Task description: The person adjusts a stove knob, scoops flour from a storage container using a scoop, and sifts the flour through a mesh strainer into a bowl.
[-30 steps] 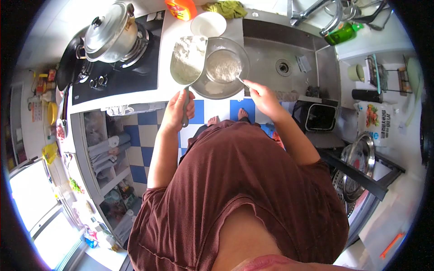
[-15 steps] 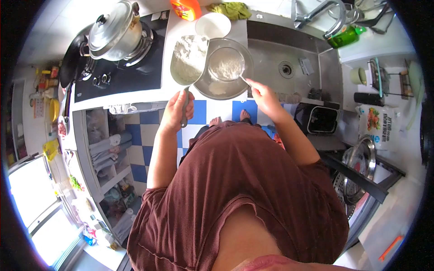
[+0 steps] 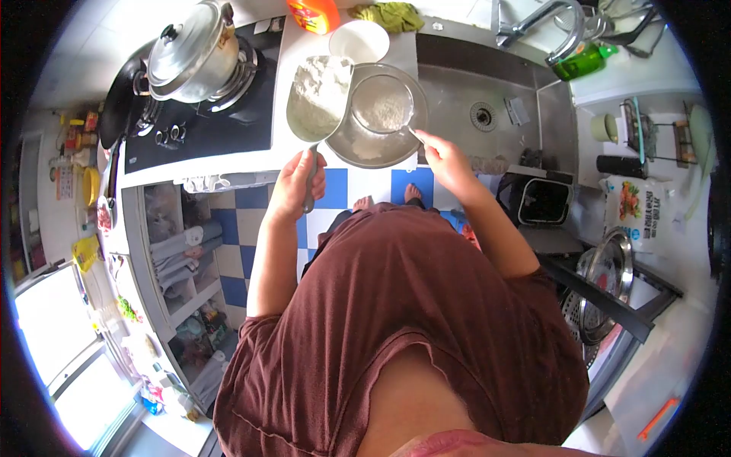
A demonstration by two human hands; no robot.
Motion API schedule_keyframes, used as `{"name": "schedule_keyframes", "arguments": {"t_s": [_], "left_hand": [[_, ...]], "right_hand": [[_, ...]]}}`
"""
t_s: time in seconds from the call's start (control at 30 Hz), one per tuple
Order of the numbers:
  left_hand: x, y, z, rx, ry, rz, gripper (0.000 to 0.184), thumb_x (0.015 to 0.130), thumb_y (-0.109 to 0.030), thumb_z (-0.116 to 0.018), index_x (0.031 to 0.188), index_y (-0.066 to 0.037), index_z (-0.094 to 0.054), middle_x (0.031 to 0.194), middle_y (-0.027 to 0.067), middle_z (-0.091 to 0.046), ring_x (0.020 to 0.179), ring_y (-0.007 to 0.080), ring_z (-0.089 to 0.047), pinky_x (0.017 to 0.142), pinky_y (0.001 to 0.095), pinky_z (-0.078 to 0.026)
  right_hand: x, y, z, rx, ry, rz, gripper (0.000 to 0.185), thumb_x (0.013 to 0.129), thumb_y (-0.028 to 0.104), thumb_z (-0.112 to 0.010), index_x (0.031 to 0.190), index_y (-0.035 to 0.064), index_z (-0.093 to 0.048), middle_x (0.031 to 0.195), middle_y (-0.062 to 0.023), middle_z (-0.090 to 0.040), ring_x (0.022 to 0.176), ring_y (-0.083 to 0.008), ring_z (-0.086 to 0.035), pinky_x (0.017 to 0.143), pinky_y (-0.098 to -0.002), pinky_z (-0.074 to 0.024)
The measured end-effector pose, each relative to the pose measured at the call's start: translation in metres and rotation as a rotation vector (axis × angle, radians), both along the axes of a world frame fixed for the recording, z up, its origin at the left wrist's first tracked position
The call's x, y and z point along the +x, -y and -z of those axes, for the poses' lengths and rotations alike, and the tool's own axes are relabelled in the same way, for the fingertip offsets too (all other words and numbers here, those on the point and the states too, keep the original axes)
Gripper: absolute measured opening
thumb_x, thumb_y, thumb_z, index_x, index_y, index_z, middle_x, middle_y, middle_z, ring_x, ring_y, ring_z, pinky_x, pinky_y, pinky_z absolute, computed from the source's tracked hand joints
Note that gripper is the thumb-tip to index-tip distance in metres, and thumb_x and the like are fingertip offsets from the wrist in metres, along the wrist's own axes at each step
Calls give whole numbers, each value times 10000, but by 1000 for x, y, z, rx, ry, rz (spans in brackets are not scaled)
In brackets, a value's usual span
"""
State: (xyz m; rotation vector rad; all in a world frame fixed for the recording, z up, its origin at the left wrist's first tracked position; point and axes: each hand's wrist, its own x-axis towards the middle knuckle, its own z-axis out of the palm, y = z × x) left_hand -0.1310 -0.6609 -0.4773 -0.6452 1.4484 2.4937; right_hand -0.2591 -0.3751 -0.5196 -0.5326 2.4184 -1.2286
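My left hand (image 3: pixel 295 186) is closed round the handle of a large scoop (image 3: pixel 311 131) that carries a heap of white flour (image 3: pixel 323 82). In my right hand (image 3: pixel 448 161) I pinch the thin handle of a round sieve (image 3: pixel 412 114). Some flour (image 3: pixel 384 109) lies on the sieve's mesh. The sieve is over a wide metal bowl (image 3: pixel 407 146) on the counter, and pale powder shows in the bowl below it. The scoop's right edge overlaps the bowl's left rim. Behind them stands a white bowl (image 3: pixel 359 42).
Left of the counter is a black gas hob (image 3: pixel 228 137) with a lidded metal pot (image 3: pixel 199 65) on it. To the right lies a steel sink (image 3: pixel 449 95) with a faucet (image 3: pixel 525 30). An orange bottle (image 3: pixel 314 15) and green cloth (image 3: pixel 388 17) sit at the back.
The sieve has shifted very slightly, and the flour on its mesh looks a little less. The scoop stays almost in place.
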Motion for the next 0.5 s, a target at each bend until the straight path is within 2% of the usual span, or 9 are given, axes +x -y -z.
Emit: {"name": "schedule_keyframes", "arguments": {"t_s": [0.13,0.23,0.33,0.43,0.5], "left_hand": [[1,3,2,3,-5,16,364,1017,-386,-431,951,-41,-528,621,0,-416,514,106,-393,483,249,-341],[0,3,3,18,-13,22,364,1016,-385,-434,951,-39,-527,621,1,-416,513,107,-394,481,250,-341],[1,4,3,1,-6,26,368,1016,-386,-436,950,-35,-526,620,2,-416,511,106,-392,478,250,-341],[2,5,3,0,-6,39,373,1015,-388,-437,951,-31,-525,619,2,-414,509,105,-389,476,250,-339],[1,5,2,-2,-9,46,376,1015,-390,-438,951,-30,-525,618,2,-413,508,104,-387,476,250,-338]], "right_hand": [[1,-2,20,-67,-59,33,339,916,144,-528,1242,148,-621,804,-191,-643,606,-259,-581,611,-355,-471],[0,0,-8,79,13,-3,341,911,144,-533,1240,161,-623,804,-193,-643,625,-285,-597,618,-369,-476],[-3,-3,21,-44,-153,72,345,910,155,-537,1244,174,-621,803,-195,-640,634,-293,-607,621,-374,-479],[2,1,-9,96,-37,-8,341,912,168,-538,1241,185,-623,808,-194,-643,632,-303,-611,615,-382,-478],[0,2,-11,79,-40,17,338,912,172,-537,1239,187,-624,795,-196,-640,620,-304,-606,606,-383,-474]]}}
